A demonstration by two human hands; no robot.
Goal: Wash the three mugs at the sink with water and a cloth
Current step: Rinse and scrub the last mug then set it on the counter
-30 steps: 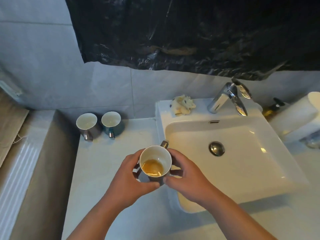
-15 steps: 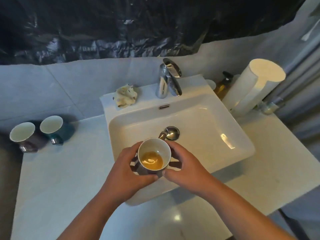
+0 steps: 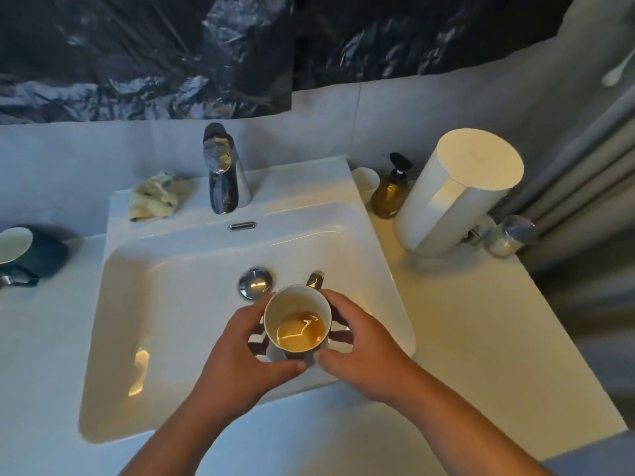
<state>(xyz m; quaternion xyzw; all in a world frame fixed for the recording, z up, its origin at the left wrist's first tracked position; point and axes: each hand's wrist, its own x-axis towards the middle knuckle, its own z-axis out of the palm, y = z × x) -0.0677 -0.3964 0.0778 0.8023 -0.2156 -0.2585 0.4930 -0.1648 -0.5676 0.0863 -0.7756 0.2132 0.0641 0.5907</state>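
My left hand (image 3: pixel 237 355) and right hand (image 3: pixel 366 352) clasped the mug (image 3: pixel 292 304) over the sink (image 3: pixel 171 304); next, I judged, tip out its dregs (image 3: pixel 300 333).

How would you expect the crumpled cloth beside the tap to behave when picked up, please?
The cloth lies bunched in soft folds on the sink rim, so it is probably floppy and would sag when lifted. It looks thin, so likely light. Whether it is damp I cannot tell.
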